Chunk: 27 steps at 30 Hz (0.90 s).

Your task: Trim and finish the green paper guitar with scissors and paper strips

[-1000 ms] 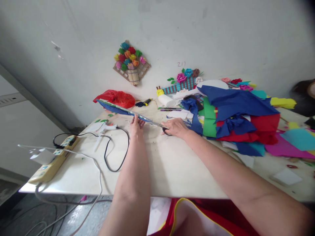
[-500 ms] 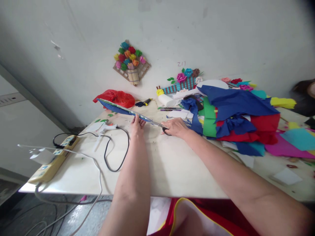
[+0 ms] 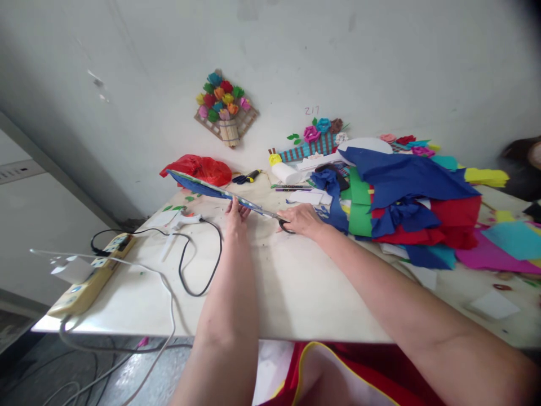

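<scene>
My left hand [image 3: 236, 215] grips the lower edge of a flat blue sheet [image 3: 198, 187] with a pale, patterned edge, seen nearly edge-on and tilted up to the left. My right hand [image 3: 301, 219] is closed around the dark handles of a pair of scissors [image 3: 286, 226]. The scissor blades point left and meet the sheet's right end. How far the blades are apart cannot be made out. Both hands are above the middle of the table [image 3: 296, 293].
Left are a glue gun [image 3: 181, 221] with a looping black cord and a power strip [image 3: 95, 276]. A red plastic bag [image 3: 203, 168] and pliers [image 3: 247, 177] lie behind. Blue crepe paper [image 3: 406, 175] tops a colourful pile at right. A paper-flower piece [image 3: 226, 107] hangs on the wall.
Almost nothing differs. Both hands, the blue sheet and the scissors stay in place, with only a very slight shift at the blades.
</scene>
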Each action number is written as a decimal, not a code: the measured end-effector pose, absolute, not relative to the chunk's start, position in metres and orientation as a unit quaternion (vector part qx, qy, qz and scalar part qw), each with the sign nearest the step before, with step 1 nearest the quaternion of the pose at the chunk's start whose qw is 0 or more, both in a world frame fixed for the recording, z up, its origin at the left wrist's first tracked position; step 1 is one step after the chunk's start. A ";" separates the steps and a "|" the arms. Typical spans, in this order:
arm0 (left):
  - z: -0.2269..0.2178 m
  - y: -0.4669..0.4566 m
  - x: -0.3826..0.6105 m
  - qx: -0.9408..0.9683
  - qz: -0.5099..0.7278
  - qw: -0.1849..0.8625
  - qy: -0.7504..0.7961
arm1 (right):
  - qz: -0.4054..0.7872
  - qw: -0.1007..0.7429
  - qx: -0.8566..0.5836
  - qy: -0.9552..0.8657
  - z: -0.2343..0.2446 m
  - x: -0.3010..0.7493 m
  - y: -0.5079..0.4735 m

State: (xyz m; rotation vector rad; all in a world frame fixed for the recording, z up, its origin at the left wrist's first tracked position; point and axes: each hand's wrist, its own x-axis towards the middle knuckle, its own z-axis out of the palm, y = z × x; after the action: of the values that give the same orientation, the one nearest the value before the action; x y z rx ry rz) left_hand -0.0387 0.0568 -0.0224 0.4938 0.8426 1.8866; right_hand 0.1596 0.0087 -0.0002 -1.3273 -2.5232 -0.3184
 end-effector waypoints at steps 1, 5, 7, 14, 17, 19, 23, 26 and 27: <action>-0.022 0.057 -0.039 0.202 0.775 0.487 0.347 | -0.112 0.135 -0.459 -0.871 0.000 0.160 0.009; -0.023 0.058 -0.039 0.208 0.775 0.484 0.349 | -0.113 0.136 -0.457 -0.872 0.000 0.160 0.007; -0.024 0.059 -0.039 0.217 0.773 0.483 0.350 | -0.110 0.139 -0.456 -0.872 0.001 0.160 0.005; -0.027 0.061 -0.039 0.229 0.775 0.480 0.340 | -0.118 0.135 -0.459 -0.870 0.004 0.159 0.001; -0.026 0.060 -0.039 0.226 0.775 0.482 0.340 | -0.125 0.132 -0.458 -0.870 0.005 0.158 0.001; -0.026 0.060 -0.039 0.226 0.775 0.480 0.343 | -0.122 0.122 -0.467 -0.867 0.005 0.157 0.001; -0.026 0.060 -0.039 0.223 0.777 0.477 0.345 | -0.120 0.109 -0.476 -0.864 0.004 0.155 0.002; -0.026 0.060 -0.039 0.219 0.778 0.477 0.345 | -0.135 0.114 -0.471 -0.864 0.002 0.155 0.004; -0.026 0.060 -0.039 0.218 0.778 0.477 0.346 | -0.139 0.117 -0.469 -0.864 0.002 0.155 0.004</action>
State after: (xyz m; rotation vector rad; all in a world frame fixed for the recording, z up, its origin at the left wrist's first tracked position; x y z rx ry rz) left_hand -0.0387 0.0602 -0.0255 0.5327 0.8441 1.9002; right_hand 0.1548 0.0042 0.0019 -1.3744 -2.5297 -0.4069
